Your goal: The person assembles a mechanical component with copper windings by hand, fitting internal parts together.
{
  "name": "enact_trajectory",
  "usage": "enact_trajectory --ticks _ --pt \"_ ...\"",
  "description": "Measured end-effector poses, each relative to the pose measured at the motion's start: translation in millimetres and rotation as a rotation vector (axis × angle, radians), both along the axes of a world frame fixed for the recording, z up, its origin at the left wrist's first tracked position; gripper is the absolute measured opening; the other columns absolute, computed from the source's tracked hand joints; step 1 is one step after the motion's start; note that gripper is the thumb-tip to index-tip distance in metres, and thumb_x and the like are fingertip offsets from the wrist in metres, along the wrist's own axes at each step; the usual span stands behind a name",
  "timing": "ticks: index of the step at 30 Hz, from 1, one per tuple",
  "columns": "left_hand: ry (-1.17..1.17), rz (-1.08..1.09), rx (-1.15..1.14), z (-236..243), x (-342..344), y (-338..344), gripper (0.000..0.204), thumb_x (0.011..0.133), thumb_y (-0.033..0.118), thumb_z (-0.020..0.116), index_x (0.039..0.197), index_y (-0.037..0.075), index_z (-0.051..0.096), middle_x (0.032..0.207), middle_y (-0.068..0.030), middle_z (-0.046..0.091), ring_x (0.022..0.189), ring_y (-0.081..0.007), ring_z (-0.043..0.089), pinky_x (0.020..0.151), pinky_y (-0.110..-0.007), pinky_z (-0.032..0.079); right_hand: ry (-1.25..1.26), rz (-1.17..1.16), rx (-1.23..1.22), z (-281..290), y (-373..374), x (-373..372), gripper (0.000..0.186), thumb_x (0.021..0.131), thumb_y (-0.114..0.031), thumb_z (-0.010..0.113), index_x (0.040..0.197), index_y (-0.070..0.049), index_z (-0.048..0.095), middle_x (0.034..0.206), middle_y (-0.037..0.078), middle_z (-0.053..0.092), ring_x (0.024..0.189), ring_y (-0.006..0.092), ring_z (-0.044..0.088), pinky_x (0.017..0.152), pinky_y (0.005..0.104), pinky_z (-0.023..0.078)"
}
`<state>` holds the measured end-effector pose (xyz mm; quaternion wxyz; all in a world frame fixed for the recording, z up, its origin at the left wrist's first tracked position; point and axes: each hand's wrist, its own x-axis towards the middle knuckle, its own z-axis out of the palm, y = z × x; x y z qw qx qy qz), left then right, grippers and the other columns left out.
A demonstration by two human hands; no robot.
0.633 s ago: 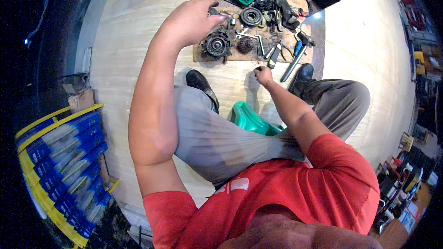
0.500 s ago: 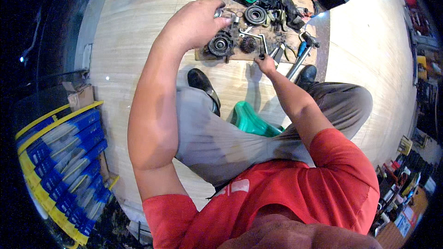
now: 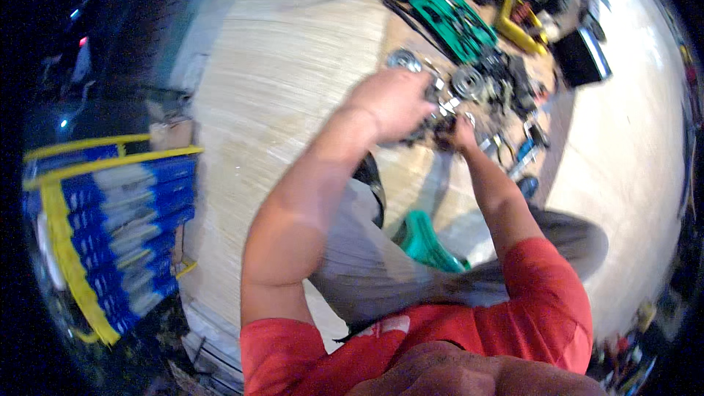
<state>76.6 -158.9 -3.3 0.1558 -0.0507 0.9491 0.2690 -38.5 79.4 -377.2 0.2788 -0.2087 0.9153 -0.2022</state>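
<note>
My left hand (image 3: 396, 103) reaches over the near left of the parts; motion smears its fingers, so I cannot tell whether they hold anything. Close to its fingertips lies a shiny wrench (image 3: 449, 108). My right hand (image 3: 462, 133) is low beside it, fingers bunched at a dark toothed part (image 3: 444, 132); what they grip is blurred. A round grooved metal pulley (image 3: 468, 82) lies just beyond both hands. Past the left hand rests a metal ring-shaped part (image 3: 403, 60). Much of the dark housing under the left hand is hidden.
Cardboard (image 3: 400, 33) lies beneath the parts. Farther off are a green tool case (image 3: 455, 26), a yellow tray (image 3: 522, 26) and a black box (image 3: 581, 56). A green stool (image 3: 425, 242) stands between my legs. At left is a yellow rack (image 3: 110, 165) of blue boxes.
The whole view has shifted, so the parts appear lower and farther right. My right hand has moved left and away, toward the toothed part; my left hand has shifted slightly right.
</note>
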Motion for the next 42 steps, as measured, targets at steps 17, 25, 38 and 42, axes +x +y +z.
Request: enact_trajectory --ticks 17,25,38,42 --pt "0.079 0.003 -0.045 2.5 3.1 8.4 0.037 0.081 0.032 0.067 0.104 0.003 0.062 0.104 -0.0206 0.065 0.100 -0.0368 0.062 0.086 -0.046 0.049 0.147 0.021 0.077 39.4 -10.8 17.3 0.077 0.064 -0.030 0.077 0.120 0.006 0.039 0.111 0.030 0.057 0.102 0.0432 0.057 0.087 0.0456 0.048" --pt "0.091 0.009 -0.028 -3.4 -19.3 38.7 0.035 0.081 0.033 0.066 0.102 0.004 0.065 0.103 -0.0220 0.065 0.098 -0.0375 0.063 0.084 -0.046 0.050 0.342 0.097 -0.139 220.3 18.5 -11.4 0.075 0.059 -0.029 0.081 0.117 0.002 0.045 0.106 0.026 0.059 0.101 0.0421 0.057 0.089 0.0463 0.047" --pt "0.016 0.553 1.402 -56.4 4.8 148.1 0.035 0.096 0.031 0.052 0.115 0.003 0.059 0.100 -0.0098 0.065 0.088 -0.0217 0.066 0.074 -0.035 0.052 -0.158 -0.363 -0.844 374.2 95.7 52.7 0.074 0.067 -0.015 0.080 0.127 0.007 0.044 0.107 0.013 0.063 0.096 0.0200 0.059 0.088 0.0299 0.046" --pt "-0.285 0.568 1.594 -58.7 35.2 193.9 0.047 0.101 0.045 0.033 0.122 0.006 0.051 0.114 -0.0130 0.061 0.104 -0.0295 0.062 0.087 -0.053 0.050 -0.007 -0.339 -0.757 362.8 117.5 69.5 0.090 0.060 -0.031 0.085 0.128 0.009 0.041 0.110 0.020 0.062 0.102 0.0269 0.059 0.093 0.0342 0.045"
